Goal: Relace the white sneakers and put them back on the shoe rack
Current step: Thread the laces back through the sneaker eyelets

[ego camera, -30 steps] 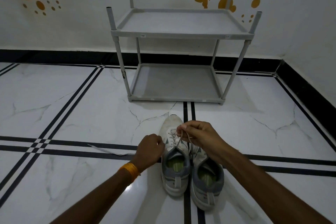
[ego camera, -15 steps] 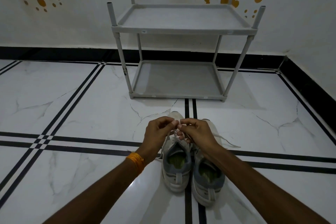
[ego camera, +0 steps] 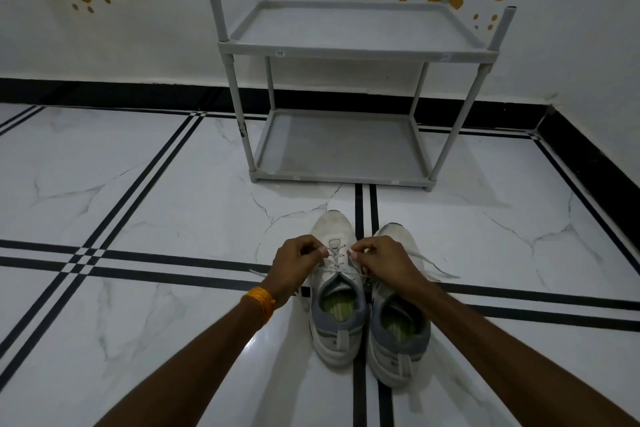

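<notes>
White lace is what I have between my fingertips — my left hand is pinched shut on its strand at the left side of the left sneaker, and my right hand is pinched shut on the strand at that shoe's right side, the two hands a little apart across the eyelets. Under my grip the left sneaker stands on the floor with its toe pointing away from me; the lacing runs crisscross between my thumbs. Just beside my right hand, and partly under that wrist, sits the right sneaker, touching or nearly touching its mate. A loose lace end trails out on the tile beyond my right knuckles, and another short end shows just outside my left hand. An orange band circles my left wrist. Well ahead of both hands — against the wall — stands the grey shoe rack, both its shelves bare.
</notes>
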A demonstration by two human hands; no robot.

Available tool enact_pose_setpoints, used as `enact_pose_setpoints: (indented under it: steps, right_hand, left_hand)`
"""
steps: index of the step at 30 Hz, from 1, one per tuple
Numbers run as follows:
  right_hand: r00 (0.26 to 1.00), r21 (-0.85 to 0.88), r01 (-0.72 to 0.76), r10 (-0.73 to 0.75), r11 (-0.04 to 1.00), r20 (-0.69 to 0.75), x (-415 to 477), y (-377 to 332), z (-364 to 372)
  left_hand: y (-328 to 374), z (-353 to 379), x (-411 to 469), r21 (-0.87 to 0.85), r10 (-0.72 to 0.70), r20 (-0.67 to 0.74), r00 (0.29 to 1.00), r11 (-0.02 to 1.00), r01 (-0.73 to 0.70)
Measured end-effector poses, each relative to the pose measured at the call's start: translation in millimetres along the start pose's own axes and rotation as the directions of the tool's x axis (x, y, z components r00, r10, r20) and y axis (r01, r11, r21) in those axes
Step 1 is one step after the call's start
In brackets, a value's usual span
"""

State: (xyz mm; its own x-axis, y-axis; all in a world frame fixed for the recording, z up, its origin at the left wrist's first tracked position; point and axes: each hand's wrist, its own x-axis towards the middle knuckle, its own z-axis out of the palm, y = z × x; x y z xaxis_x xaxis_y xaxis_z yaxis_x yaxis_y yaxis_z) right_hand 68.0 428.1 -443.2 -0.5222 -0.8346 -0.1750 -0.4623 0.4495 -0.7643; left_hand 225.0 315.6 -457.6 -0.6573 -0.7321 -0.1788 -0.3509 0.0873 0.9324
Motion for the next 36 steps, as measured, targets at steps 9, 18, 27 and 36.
enact_pose_setpoints:
  steps: [9,18,27,36]
  right_hand:
    - [0.980,0.189,0.061,-0.095,0.980,0.172,-1.3,-34.0,-0.5]
    - [0.949,0.248,-0.007,-0.072,0.969,0.307,0.7,-27.9,-5.8]
    - [0.945,0.237,0.048,-0.121,0.970,0.303,-0.3,-16.0,1.3]
    - [0.920,0.204,0.140,-0.203,0.969,0.335,0.7,-18.8,1.0]
  left_hand:
    - [17.9,13.9,-6.9,-0.089,0.155,-0.078,0.985,0.983,-0.162]
    - [21.5,16.4,-0.1,0.008,0.201,-0.162,0.966,0.979,-0.202]
    - [16.9,17.2,1.5,-0.084,0.019,-0.128,0.992,0.996,-0.030]
    - [25.7,1.8,12.2,-0.210,-0.216,0.253,0.943,0.939,0.272]
